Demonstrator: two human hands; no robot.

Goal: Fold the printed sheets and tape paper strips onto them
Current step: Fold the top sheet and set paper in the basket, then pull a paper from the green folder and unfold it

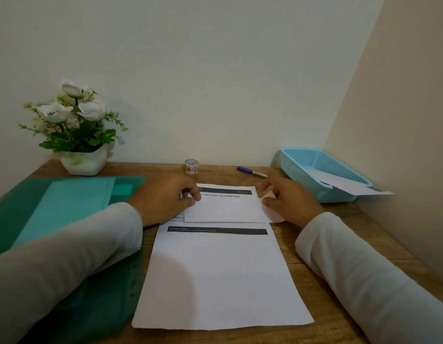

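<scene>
Head view: a person at a wooden desk (339, 316) works a printed sheet (220, 274) whose far end is turned over toward the near side, making a flap (223, 208). The left hand (166, 197) pinches the flap's left edge between thumb and forefinger. The right hand (287, 202), well apart from it, curls round pale paper at the flap's right edge; whether that corner belongs to the sheet or is a separate strip cannot be told. The sheet lies flat at the desk's middle, between the two sleeved forearms, its near end untouched. Paper this thin looks light, limp and quick to slide or crease crookedly, so it is probably best held by its edges and corners, as here, and pressed flat along the fold. A tape roll (191, 166) stands on the far side, just beyond the hands, and a pen (251, 172) lies to its right.
</scene>
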